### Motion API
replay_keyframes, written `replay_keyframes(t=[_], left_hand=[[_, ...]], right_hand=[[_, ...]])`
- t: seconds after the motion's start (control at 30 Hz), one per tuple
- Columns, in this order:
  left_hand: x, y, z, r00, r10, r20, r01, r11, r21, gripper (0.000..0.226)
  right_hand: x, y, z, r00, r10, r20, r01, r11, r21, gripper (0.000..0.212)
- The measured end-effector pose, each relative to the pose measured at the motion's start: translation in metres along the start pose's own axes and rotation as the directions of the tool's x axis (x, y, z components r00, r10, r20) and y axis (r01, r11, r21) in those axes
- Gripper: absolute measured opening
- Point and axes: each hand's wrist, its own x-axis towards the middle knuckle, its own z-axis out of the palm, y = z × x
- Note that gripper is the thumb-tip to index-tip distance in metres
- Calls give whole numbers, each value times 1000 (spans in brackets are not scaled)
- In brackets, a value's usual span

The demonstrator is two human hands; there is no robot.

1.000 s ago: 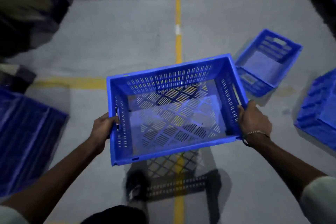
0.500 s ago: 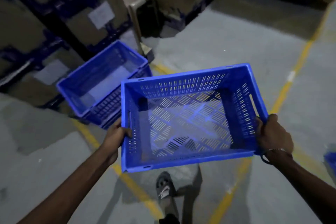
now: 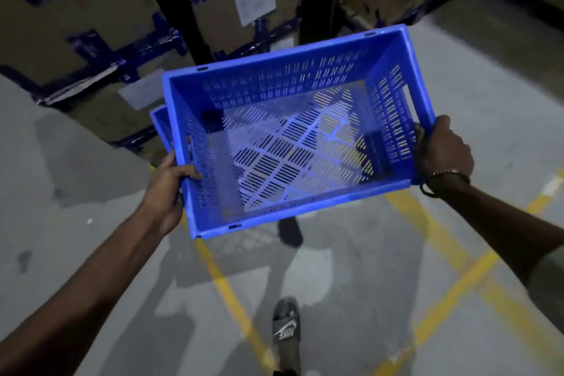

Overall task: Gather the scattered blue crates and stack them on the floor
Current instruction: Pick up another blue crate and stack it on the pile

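I carry an empty blue slotted crate (image 3: 293, 137) in the air at the centre of the view, tilted slightly. My left hand (image 3: 171, 183) grips its left end at the handle slot. My right hand (image 3: 442, 146), with a bracelet at the wrist, grips the right end's rim. Under the held crate, only a blue corner of a second crate (image 3: 160, 123) on the floor shows at the left; the rest of it is hidden.
Cardboard boxes (image 3: 91, 24) with blue tape stand stacked close ahead and to the left, with a dark rack post (image 3: 189, 18) between them. Yellow floor lines (image 3: 229, 290) cross the grey concrete below. My sandalled foot (image 3: 287, 333) is at the bottom centre.
The view turned left from the open aisle to the boxes. The held crate now hangs over the floor crate, covering most of it. Both hands keep their grip.
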Motion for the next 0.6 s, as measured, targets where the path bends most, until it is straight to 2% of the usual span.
replay_keyframes(t=[0.17, 0.27, 0.33, 0.43, 0.6], left_hand=[[71, 7, -26, 998, -69, -12, 67, 991, -117, 88], [99, 4, -37, 995, -84, -56, 76, 988, -131, 75], [110, 3, -37, 991, -41, -129, 26, 993, -118, 65], [123, 1, -40, 972, 73, -222, -82, 996, -34, 49], [118, -2, -31, 877, 188, -443, -152, 982, 117, 55]], right_hand=[[67, -69, 33, 995, -97, 9, 97, 993, -60, 50], [102, -101, 57, 989, -110, 102, 113, 993, -31, 49], [120, -115, 71, 974, -142, 174, 144, 990, 3, 45], [137, -137, 85, 971, -182, 155, 181, 983, 23, 41], [163, -169, 106, 977, -196, 79, 196, 981, 13, 37]])
